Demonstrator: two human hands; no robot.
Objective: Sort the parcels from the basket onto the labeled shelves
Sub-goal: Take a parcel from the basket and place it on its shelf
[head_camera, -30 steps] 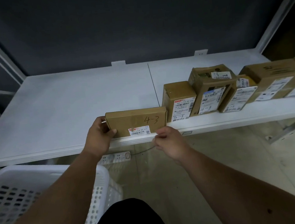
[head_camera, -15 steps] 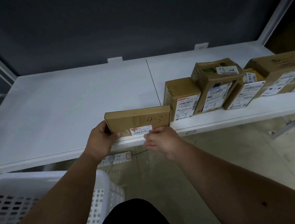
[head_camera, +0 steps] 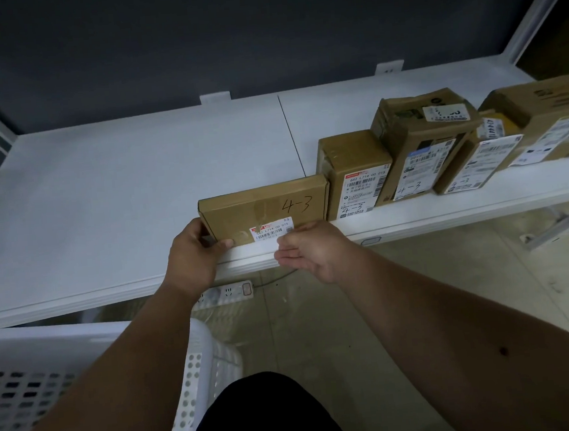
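Dark wall behind, white shelf [head_camera: 110, 203] in front of me, pale floor below. My left hand [head_camera: 194, 257] grips the lower left corner of the flat parcel [head_camera: 262, 210], thumb lying across its front face, fingers curled behind. My right hand [head_camera: 313, 250] sits at the parcel's lower right edge, fingertips touching the white label [head_camera: 272, 229]; I cannot tell whether they pinch it or just rest there. That parcel stands on edge at the shelf's front lip, marked "4-3", its right end just beside a small taped box [head_camera: 355, 171]. More boxes [head_camera: 424, 141] run on to the right, leaning on each other. At lower left the white basket [head_camera: 91, 338] shows only its rim and perforated wall; its contents are out of view. A power strip [head_camera: 228, 293] lies on the floor under the shelf.
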